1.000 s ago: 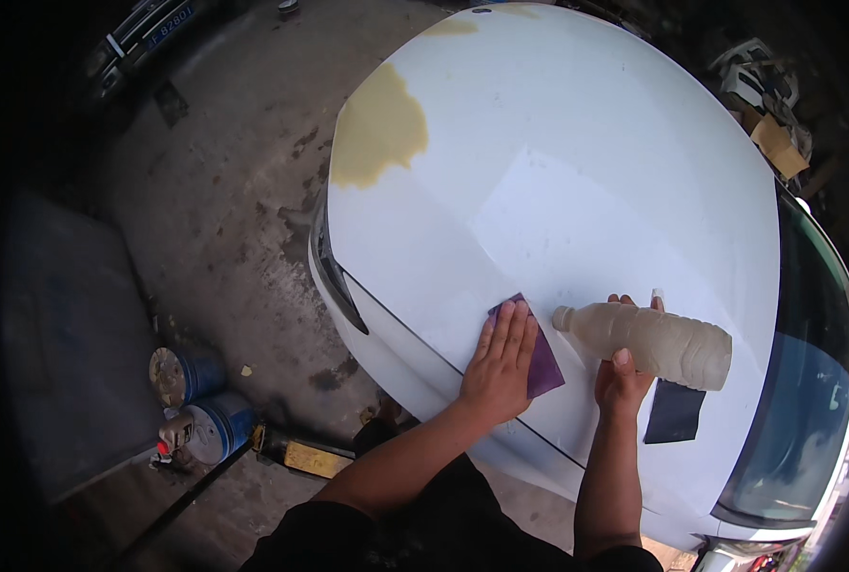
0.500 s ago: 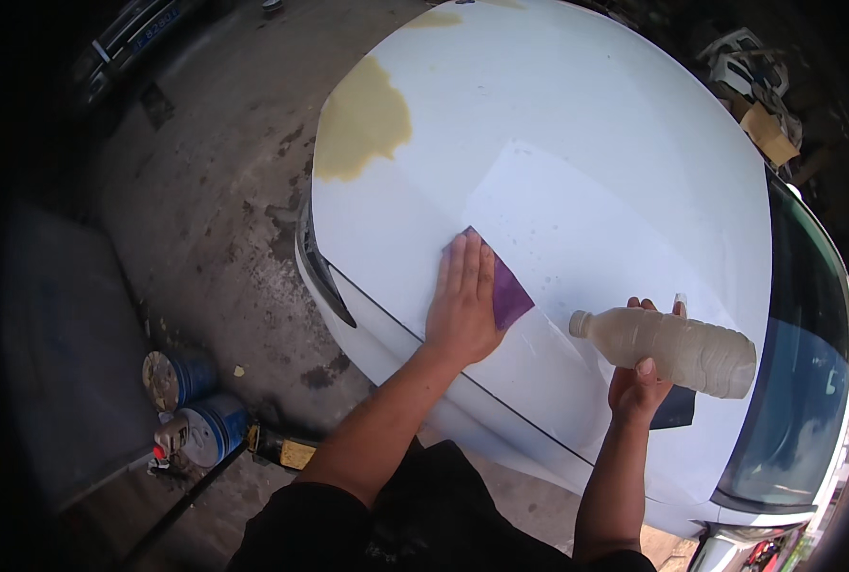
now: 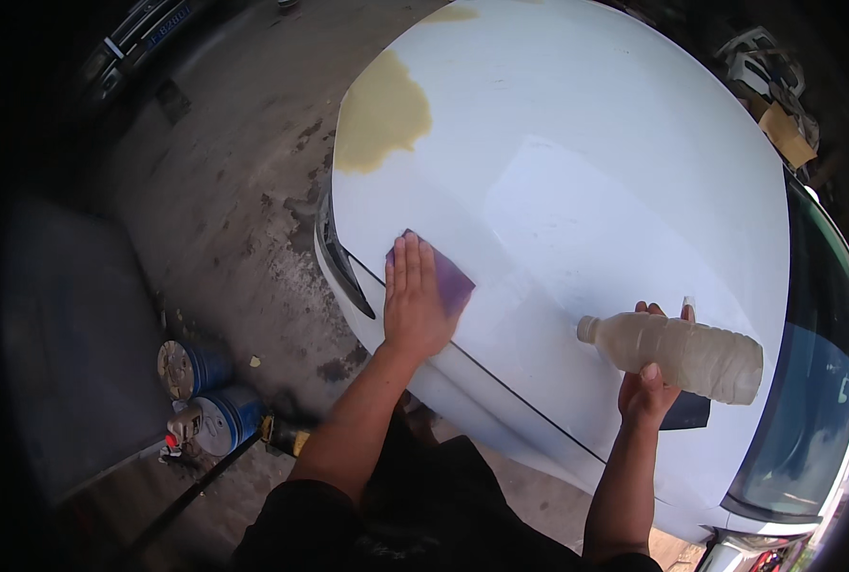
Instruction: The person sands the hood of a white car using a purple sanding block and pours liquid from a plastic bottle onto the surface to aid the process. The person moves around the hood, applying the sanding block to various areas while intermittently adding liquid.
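Observation:
My left hand (image 3: 415,307) lies on a purple sheet of sandpaper (image 3: 453,284), pressing it against the white car hood (image 3: 615,124) near the hood's seam. Its fingers are straight and side by side over the sheet, and the thumb is mostly hidden. A cloudy plastic bottle (image 3: 696,357) is in my right hand (image 3: 645,391), which is closed around it from below. The bottle lies nearly level above the hood, its capped end toward the left. Beneath that hand a dark flat piece (image 3: 688,412) rests on the hood, partly covered.
Yellowish filler patches (image 3: 383,114) mark the hood's front. The windshield (image 3: 806,381) stands at right. On the floor at lower left are blue buckets (image 3: 229,419) and a small container with a red cap (image 3: 184,424). Cardboard (image 3: 787,135) sits among clutter beyond the car.
My left hand has slid left across the hood with the sandpaper, toward the headlight side. The right hand still holds the bottle nearly in place. The whole view has shifted slightly.

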Demonstrator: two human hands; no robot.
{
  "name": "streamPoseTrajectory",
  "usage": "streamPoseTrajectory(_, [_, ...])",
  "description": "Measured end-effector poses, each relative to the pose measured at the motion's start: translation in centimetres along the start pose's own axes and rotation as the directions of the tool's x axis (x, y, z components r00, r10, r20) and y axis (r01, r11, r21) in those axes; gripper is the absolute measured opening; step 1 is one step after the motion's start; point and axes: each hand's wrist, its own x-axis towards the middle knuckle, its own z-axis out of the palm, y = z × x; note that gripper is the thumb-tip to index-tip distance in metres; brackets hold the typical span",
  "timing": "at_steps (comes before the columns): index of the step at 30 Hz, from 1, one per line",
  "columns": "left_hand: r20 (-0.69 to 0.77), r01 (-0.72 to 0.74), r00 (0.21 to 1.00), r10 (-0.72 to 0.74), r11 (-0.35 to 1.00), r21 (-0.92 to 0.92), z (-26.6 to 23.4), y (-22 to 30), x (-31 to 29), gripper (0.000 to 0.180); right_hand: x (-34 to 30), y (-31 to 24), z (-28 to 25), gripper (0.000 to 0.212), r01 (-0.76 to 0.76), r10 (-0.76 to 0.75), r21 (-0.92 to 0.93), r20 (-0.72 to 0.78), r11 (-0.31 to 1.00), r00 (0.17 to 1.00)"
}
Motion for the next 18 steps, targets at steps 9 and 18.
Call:
streamPoseTrajectory(9, [-0.058,0.083,0.995,-0.081,0.996,0.031,1.8,-0.8,0.2,0.087,0.2,0.7,-0.9,0.109,-0.028,0.029,-0.027,0.053,0.999,0.998])
streamPoseTrajectory(18, [0.014,-0.063,0.998,0.062,0.997,0.046,1.6,0.0,10.7,0.100,0.0,1.4,0.1,0.110,0.038,-0.039,-0.094,-0.003,0.995,0.999])
